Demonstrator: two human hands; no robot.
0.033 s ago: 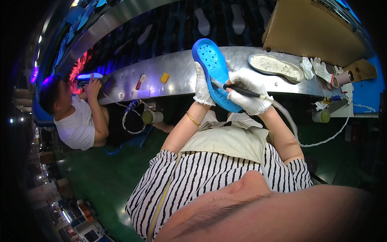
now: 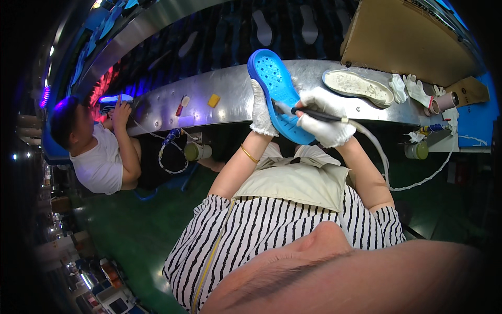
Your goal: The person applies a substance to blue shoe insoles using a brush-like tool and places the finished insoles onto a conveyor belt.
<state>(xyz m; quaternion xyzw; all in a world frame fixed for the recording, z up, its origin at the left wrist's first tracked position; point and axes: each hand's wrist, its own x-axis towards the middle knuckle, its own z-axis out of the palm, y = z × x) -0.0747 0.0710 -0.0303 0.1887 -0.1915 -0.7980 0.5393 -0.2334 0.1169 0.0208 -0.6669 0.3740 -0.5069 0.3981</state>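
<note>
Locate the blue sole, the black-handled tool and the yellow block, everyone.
Blue sole (image 2: 283, 91): head view, inner surface.
Black-handled tool (image 2: 322, 115): head view, its black handle.
Yellow block (image 2: 214, 100): head view, its upper face.

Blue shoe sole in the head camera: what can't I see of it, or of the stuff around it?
- Underside of the blue sole, head view: turned away, hidden by the sole itself.
- Most of the left hand's fingers, head view: behind the sole.
- Part of the handle of the black-handled tool, head view: covered by the right hand.
- Top of the cardboard box, head view: cut off by the upper edge.
</note>
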